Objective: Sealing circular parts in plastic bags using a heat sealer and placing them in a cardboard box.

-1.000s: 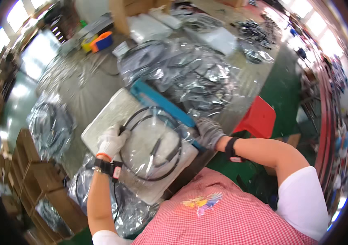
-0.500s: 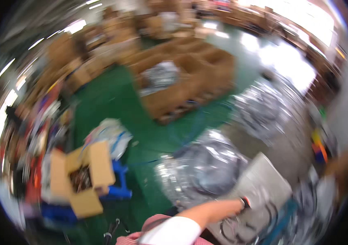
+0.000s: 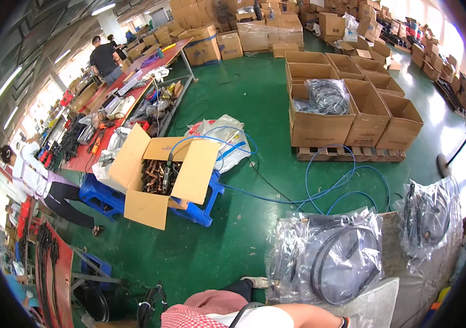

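My right forearm (image 3: pixel 312 317) enters at the lower edge, with a dark band at the wrist. Below that the hand is cut off, so what it holds cannot be seen. Near the wrist lies a pale grey sheet or board (image 3: pixel 381 307). Just beyond it, clear plastic bags (image 3: pixel 293 273) hold coiled black cable (image 3: pixel 320 276). Farther right, another coiled cable in a clear bag (image 3: pixel 429 216) rests on the grey work surface (image 3: pixel 408 279). My left hand is out of the picture.
On a blue stand (image 3: pixel 203 213) sits an open carton (image 3: pixel 144 210) of coppery parts. A blue hose (image 3: pixel 276 200) loops across the green floor. Open cartons (image 3: pixel 320 128) stand on a wooden pallet (image 3: pixel 347 154). A person (image 3: pixel 52 186) stands at left by the red workbench (image 3: pixel 80 158).
The view has swung left and steadied, so the carton and bagged cables appear farther right. My right hand, earlier on the pale grey board, has dropped out below the lower edge.
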The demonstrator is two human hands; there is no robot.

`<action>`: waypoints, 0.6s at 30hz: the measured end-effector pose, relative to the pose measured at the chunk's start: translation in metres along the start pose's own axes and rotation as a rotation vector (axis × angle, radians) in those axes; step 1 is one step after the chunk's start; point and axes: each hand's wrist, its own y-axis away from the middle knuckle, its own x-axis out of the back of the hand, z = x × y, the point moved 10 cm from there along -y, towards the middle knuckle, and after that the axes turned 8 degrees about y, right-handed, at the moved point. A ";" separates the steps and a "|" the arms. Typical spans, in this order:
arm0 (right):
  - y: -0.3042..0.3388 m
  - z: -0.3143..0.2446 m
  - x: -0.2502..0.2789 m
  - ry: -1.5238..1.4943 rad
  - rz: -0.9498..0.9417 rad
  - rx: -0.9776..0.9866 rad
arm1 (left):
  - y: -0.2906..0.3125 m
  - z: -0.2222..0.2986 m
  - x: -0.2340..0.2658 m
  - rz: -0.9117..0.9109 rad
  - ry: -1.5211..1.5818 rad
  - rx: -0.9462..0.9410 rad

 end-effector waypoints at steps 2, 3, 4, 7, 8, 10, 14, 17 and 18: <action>0.002 -0.019 -0.009 0.015 -0.037 0.006 | 0.011 0.004 -0.009 0.206 -0.295 -0.097; 0.004 -0.026 -0.008 0.023 -0.045 0.008 | 0.016 0.013 0.000 0.363 -0.724 -0.083; 0.007 -0.029 -0.007 0.030 -0.053 0.013 | 0.023 0.027 0.005 0.522 -1.155 -0.067; 0.016 -0.030 0.008 0.031 -0.071 0.018 | 0.008 0.005 0.043 -0.046 0.055 0.087; 0.023 -0.032 0.014 0.041 -0.069 0.019 | 0.005 0.020 0.064 -0.056 0.058 0.067; 0.031 -0.030 0.031 0.062 -0.056 0.016 | 0.003 0.025 0.076 -0.282 0.044 0.248; 0.059 0.049 0.080 0.117 0.087 -0.055 | 0.004 0.038 0.046 0.083 -0.455 0.191; 0.129 0.277 0.179 0.135 0.292 -0.287 | 0.003 0.073 0.086 0.263 -1.354 -0.214; 0.189 0.345 0.208 0.135 0.390 -0.396 | 0.001 0.082 0.111 0.508 -1.658 -0.139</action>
